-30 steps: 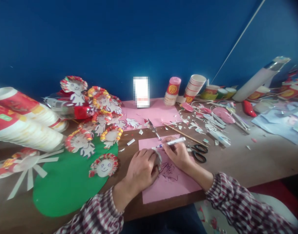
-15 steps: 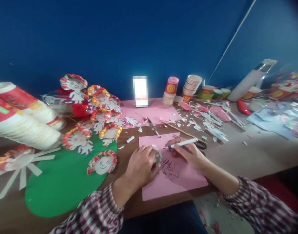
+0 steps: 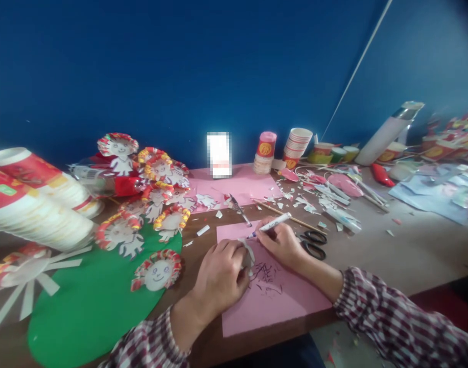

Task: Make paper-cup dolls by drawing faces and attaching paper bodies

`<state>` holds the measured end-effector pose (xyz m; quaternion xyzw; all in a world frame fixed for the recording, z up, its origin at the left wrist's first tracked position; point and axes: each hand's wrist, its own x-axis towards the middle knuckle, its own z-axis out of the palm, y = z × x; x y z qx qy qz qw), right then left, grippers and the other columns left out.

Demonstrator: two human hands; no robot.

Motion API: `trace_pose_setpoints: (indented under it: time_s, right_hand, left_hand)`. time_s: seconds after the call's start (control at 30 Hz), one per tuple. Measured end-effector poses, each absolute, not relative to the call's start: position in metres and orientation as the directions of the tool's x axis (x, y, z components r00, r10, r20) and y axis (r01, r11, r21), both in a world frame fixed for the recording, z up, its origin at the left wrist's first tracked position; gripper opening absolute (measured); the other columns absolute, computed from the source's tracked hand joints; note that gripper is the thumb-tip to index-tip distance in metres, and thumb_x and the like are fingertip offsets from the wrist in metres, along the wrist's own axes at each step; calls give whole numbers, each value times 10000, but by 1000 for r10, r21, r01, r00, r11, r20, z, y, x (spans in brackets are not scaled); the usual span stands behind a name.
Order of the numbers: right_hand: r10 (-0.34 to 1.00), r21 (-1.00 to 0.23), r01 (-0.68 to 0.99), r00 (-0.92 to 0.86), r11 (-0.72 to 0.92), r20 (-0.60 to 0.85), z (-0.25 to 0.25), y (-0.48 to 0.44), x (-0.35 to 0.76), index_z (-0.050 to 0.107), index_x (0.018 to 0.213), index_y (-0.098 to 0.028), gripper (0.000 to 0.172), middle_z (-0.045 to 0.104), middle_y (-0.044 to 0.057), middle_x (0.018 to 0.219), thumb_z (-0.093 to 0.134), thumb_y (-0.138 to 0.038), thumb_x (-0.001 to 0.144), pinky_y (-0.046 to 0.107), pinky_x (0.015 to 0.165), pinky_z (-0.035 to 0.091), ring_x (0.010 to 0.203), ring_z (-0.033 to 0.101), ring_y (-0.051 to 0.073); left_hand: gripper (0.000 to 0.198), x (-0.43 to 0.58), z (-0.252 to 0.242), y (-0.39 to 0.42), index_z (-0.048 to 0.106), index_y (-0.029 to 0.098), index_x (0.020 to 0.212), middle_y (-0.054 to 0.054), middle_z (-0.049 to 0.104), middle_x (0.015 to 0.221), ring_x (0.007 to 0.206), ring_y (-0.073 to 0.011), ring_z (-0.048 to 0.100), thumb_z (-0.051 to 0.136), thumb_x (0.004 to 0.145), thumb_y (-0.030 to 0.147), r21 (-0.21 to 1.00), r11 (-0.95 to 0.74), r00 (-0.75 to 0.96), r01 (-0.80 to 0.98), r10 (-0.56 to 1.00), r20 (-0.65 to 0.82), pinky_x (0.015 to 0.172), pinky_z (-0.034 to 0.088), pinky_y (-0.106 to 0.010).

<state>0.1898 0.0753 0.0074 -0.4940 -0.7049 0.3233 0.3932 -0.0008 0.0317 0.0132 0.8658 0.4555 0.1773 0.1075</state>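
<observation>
Blue wall (image 3: 180, 66) is filling the far side; below it the brown counter (image 3: 410, 255) is carrying everything. Taking the pink sheet (image 3: 272, 317) as clock centre: green sheet (image 3: 92, 306) is lying at nine o'clock, stacked cups (image 3: 42, 204) slanting between nine and ten. Pink sheet itself is bearing dark scribbles.

Left hand (image 3: 222, 273) is curling over a white paper piece, pinning it towards the pink sheet's eleven o'clock. Right hand (image 3: 282, 244) is grasping a marker (image 3: 276, 223) like a pen, uncapped end pointing to eight. Black scissors (image 3: 314, 245) are resting at two o'clock, untouched; a pen (image 3: 240, 210) is lying at eleven.

White paper piece (image 3: 251, 255) is mostly hiding under the left fingers. Change: the marker tip, standing clear half a second ago, is now sitting right beside the paper's upper edge. Judging by that, drawing is resuming; contact I am not managing to confirm.
</observation>
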Motion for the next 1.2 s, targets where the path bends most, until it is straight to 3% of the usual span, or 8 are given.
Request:
trace_pose_setpoints:
  time_s: [0.13,1.2]
  right_hand:
    - [930,-813,466,-276,350,242,10,75,191,591,808,-182,109,616,17,742,533,-254,866,259,652,439,687,574,152]
    - [935,-807,480,-249,344,251,8,77,191,603,834,-184,85,647,29,803,549,-248,848,273,690,452,741,594,160]
  left_hand:
    - [276,0,13,33,596,190,1068,-66,603,1111,1046,-251,528,554,797,224,347,-557,519,754,830,203,905,471,-431]
    - [325,1,12,34,578,176,1102,-87,594,1184,1084,-269,521,577,783,238,310,-564,531,765,826,191,916,475,-457]
